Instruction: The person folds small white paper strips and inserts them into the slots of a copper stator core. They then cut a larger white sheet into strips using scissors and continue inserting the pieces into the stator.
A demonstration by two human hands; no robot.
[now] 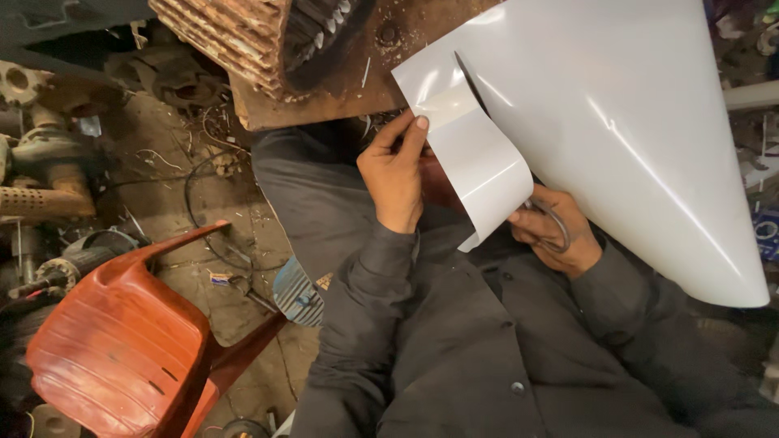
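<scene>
Fingers (410,130) of the left hand (395,174) are pinched on the cut strip (479,162) of a white sheet (617,122), which is curled over the lap. Scissors (552,219) are gripped by the right hand (556,231), closed around the handles under the strip. A red chair (114,341) is seen on the floor (162,146) to the left.

Views: one only, worn on the person's head
Facing: steeply down over the chest and lap to the floor
Nearness: close; dark jacket sleeves fill the lower frame, both hands sit near centre
Edges: red plastic chair (122,341) lower left, rusty metal block (243,36) at top
</scene>
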